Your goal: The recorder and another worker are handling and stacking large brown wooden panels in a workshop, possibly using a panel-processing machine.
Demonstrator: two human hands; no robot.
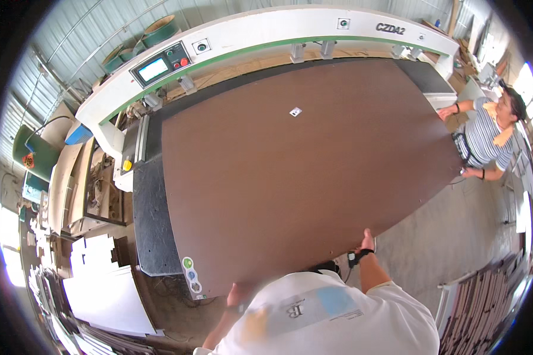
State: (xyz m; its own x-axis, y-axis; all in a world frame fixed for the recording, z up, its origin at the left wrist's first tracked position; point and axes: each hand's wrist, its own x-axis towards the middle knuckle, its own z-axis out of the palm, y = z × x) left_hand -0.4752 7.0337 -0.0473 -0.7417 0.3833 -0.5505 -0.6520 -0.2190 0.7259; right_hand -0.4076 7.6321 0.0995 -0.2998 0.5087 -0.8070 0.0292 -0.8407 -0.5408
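A large brown panel (302, 171) lies across the dark bed of a white machine, its near part reaching out past the bed toward me. My left hand (236, 294) grips the near edge, close to the left corner. Farther right along the same edge, my right hand (367, 241) holds on with the thumb side up; its fingers are mostly hidden under the panel. A small white label (295, 111) is stuck on the upper part of the surface. Round stickers in green, blue and white (192, 274) run along the near left corner.
At the right end a co-worker (485, 136) has both hands on the panel. The machine's beam (266, 25) spans the far side, with a control screen (154, 70). White sheets (103, 296) lie stacked at left; brown strips (479, 307) are piled at lower right.
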